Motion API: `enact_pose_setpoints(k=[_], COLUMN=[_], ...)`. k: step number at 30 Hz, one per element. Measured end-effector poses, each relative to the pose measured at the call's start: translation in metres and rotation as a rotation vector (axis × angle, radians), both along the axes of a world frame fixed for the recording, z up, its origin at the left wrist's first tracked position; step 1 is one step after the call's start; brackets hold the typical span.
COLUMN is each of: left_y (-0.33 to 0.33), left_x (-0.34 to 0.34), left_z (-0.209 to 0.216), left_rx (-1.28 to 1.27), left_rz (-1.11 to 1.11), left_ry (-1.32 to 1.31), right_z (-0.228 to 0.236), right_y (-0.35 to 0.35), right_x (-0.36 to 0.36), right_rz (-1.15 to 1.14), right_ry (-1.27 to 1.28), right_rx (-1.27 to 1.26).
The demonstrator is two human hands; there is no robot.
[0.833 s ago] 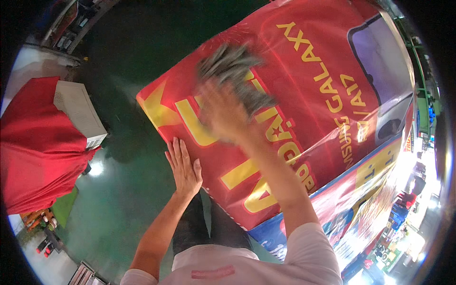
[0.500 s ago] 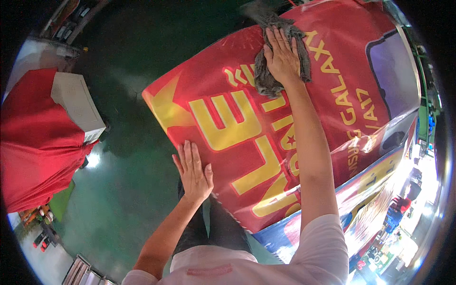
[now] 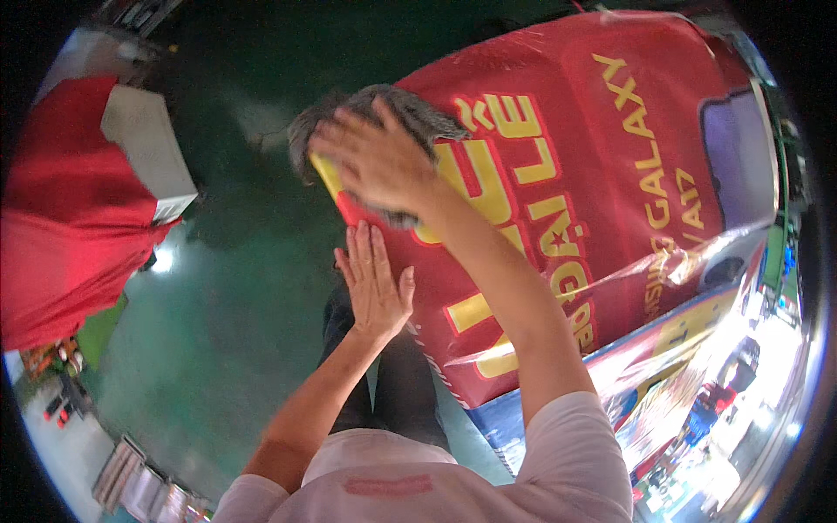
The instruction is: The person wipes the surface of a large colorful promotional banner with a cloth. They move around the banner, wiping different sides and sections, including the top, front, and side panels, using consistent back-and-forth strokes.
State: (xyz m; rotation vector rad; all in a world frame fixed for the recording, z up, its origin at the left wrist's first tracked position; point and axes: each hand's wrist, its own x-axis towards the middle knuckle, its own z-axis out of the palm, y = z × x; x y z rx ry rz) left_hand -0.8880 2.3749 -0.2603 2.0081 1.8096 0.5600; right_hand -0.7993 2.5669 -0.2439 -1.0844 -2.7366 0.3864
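I judge this a wiping step. At 11 o'clock my right hand [image 3: 370,157] lies spread on the grey cloth [image 3: 418,113], pressing rather than clamping; the cloth overlaps a corner of the red cover [image 3: 584,131], at 2 o'clock. My left hand [image 3: 377,283] rests flat at its edge, thumb apart. The next stroke calls for even pressure. Cloth: limp, fuzzy. Cover: glossy, creased, sheet-like.

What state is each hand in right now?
Left hand: open, flat at the edge of the red banner, no object in it.
Right hand: open, palm down on the grey cloth.
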Motion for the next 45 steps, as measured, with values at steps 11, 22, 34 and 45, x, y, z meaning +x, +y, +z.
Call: enact_pose_setpoints(k=[11,22,34,45], left_y=[0.037,0.198,0.194,0.199], left_x=[0.003,0.012,0.01,0.012], left_z=[0.054,-0.002,-0.002,-0.005], left_rx=[-0.021,0.249,0.23,0.258], left_rz=[-0.056,-0.348,-0.324,-0.351], left_ry=[0.451,0.393,0.397,0.379], right_z=[-0.016,0.007,0.022,0.022], right_y=[0.0,-0.179,-0.22,-0.323], right_x=[0.167,0.201,0.172,0.087], right_rz=[-0.817,-1.053,-1.679,-1.926], right_ry=[-0.289,0.107,0.241,0.152], right_rx=[0.28,0.036,0.24,-0.04])
